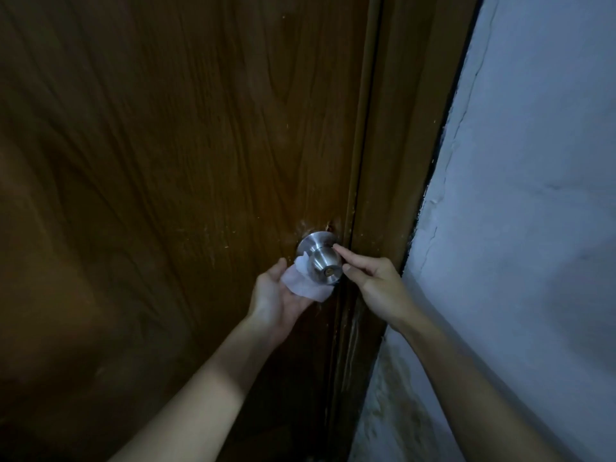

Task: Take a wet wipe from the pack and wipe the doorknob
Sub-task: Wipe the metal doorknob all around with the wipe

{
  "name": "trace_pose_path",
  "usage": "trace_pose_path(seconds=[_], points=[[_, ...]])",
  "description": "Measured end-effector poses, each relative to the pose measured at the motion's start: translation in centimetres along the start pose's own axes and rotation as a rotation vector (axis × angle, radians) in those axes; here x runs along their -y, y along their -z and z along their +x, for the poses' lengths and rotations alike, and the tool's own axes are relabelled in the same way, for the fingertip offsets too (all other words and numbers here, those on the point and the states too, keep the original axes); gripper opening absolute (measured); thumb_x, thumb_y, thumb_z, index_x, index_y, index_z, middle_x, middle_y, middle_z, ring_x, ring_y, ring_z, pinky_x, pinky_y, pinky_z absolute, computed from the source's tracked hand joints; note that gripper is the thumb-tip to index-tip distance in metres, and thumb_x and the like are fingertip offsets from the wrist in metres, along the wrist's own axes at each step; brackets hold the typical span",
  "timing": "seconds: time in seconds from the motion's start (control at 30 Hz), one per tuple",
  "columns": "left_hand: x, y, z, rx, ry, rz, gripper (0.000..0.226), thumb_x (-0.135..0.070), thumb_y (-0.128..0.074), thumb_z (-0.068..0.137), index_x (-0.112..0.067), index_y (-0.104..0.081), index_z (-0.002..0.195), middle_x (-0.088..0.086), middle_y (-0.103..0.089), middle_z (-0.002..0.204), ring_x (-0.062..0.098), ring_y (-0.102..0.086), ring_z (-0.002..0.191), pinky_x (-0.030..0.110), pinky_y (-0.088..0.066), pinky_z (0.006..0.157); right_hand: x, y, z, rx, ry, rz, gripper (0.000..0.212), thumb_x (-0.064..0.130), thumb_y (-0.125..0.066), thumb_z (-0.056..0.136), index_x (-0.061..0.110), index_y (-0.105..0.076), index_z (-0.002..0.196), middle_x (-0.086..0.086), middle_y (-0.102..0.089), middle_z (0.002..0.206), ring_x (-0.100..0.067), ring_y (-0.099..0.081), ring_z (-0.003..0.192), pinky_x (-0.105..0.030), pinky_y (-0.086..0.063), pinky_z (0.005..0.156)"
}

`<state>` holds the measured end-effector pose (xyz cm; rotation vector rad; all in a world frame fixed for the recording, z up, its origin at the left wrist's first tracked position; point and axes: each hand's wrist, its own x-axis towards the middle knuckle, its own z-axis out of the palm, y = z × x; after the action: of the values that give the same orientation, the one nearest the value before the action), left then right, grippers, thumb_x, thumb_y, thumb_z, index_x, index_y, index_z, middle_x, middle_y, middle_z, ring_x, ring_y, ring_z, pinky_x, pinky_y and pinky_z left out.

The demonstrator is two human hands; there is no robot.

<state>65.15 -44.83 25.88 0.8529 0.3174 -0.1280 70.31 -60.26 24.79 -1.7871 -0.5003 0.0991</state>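
Cupping a crumpled white wet wipe point(304, 284) in its upturned palm, the left hand point(278, 300) presses the sheet against the lower left side of the round brushed-steel doorknob point(325, 263) — fingers spread, loosely cradling rather than clamped. The knob shows a small brass keyhole at its centre and sits on a circular steel plate, low on the dark brown wood-grain door point(166, 161). The right hand point(373, 285) touches the knob's right side with curled fingertips — holding nothing. A pale rough plaster wall point(533, 195) stands beyond the frame.
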Motion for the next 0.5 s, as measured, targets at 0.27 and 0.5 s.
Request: trace_pose_path(seconds=[0.27,0.5], points=[[1.2,-1.2,0.5,0.019,0.027,0.019,0.037,-0.023,-0.031,0.097,-0.007,-0.059,0.113,0.016,-0.069,0.11,0.025,-0.065,0.104,0.037,-0.049,0.092,-0.2,-0.1,-0.4,0.008,-0.01,0.017,0.037,0.01,-0.045,0.095,0.018,-0.048,0.131,0.013,-0.048,0.126,0.006,-0.045,0.115,0.003,-0.038,0.082],[0.7,-0.5,-1.0,-0.128,-0.258,0.445,0.018,-0.014,-0.052,0.089,-0.016,-0.07,0.095,0.004,-0.075,0.094,0.012,-0.07,0.089,0.032,-0.054,0.082,-0.1,-0.2,-0.8,-0.013,0.024,-0.008,0.039,0.015,-0.048,0.094,0.018,-0.046,0.133,0.018,-0.053,0.117,0.015,-0.048,0.102,0.006,-0.036,0.077]])
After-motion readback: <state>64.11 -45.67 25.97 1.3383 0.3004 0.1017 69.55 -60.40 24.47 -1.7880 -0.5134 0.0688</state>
